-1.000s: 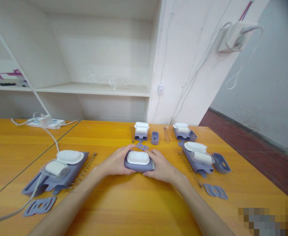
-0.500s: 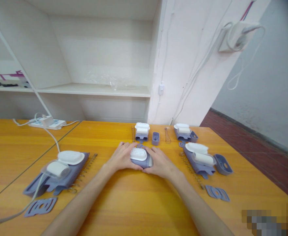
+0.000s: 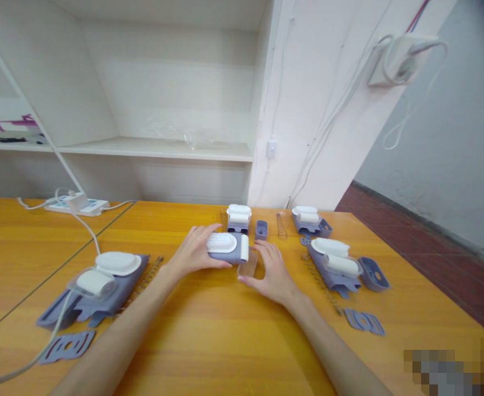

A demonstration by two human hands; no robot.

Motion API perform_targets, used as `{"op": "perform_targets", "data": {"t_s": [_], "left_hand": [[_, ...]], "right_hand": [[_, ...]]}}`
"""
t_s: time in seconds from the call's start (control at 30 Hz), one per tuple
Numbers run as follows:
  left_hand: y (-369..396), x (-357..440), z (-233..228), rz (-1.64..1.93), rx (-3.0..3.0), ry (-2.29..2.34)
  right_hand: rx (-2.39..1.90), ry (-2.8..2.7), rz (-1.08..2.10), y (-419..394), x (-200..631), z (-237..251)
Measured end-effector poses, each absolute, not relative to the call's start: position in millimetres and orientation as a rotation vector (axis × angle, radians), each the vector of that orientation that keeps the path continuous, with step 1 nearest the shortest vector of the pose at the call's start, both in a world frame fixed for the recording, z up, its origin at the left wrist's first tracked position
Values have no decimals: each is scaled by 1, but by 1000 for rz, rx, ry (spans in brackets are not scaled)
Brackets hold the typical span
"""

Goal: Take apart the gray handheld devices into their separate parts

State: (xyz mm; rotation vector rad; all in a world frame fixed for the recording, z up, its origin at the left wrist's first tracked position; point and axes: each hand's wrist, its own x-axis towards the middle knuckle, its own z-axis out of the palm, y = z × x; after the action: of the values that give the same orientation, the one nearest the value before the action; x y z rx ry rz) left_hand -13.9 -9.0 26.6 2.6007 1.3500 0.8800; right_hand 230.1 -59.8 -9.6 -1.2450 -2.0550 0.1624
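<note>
My left hand [image 3: 194,247] grips a grey brush-and-roller unit [image 3: 225,256] by its left end, above the table. A white oval bristle brush [image 3: 221,242] covers its left part, and a bare white roller [image 3: 244,248] shows at its right end. My right hand [image 3: 269,272] has thumb and fingers round a clear plastic cover [image 3: 248,266], just right of and below the roller. The cover is apart from the unit. Behind the hands stand another grey unit [image 3: 238,219] and a small grey cup-like housing [image 3: 261,229].
More grey units lie at left [image 3: 120,283], right [image 3: 336,267] and far right [image 3: 307,218]. Near them are coil springs [image 3: 281,226], flat grey cut-out plates [image 3: 364,321] and a grey housing [image 3: 374,274]. A white cable runs from a power strip [image 3: 91,207] across the left side.
Both hands were together on the unit. Now my left hand has lifted it up and left, and my right hand has drawn the clear cover off the roller end.
</note>
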Motion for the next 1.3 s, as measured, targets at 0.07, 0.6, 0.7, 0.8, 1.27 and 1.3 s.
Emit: {"op": "perform_targets", "data": {"t_s": [0.07, 0.6, 0.7, 0.8, 1.27, 1.3], "left_hand": [[-13, -11, 32, 869, 2652, 1286], [-18, -9, 43, 747, 2763, 1142], [-19, -11, 44, 779, 2711, 1142], [-19, -14, 45, 864, 2633, 1217], [-24, -15, 35, 923, 2540, 1262], [-24, -16, 34, 918, 2547, 1267]], "right_hand": [[-1230, -2088, 86, -62, 226, -3], [-1530, -2211, -229, -69, 207, 27], [-1488, -2196, -197, -67, 209, 29], [-1529, -2097, -176, -64, 212, 31], [-1194, -1599, 852, -48, 227, 7], [-1196, -1542, 917, -45, 227, 2]]}}
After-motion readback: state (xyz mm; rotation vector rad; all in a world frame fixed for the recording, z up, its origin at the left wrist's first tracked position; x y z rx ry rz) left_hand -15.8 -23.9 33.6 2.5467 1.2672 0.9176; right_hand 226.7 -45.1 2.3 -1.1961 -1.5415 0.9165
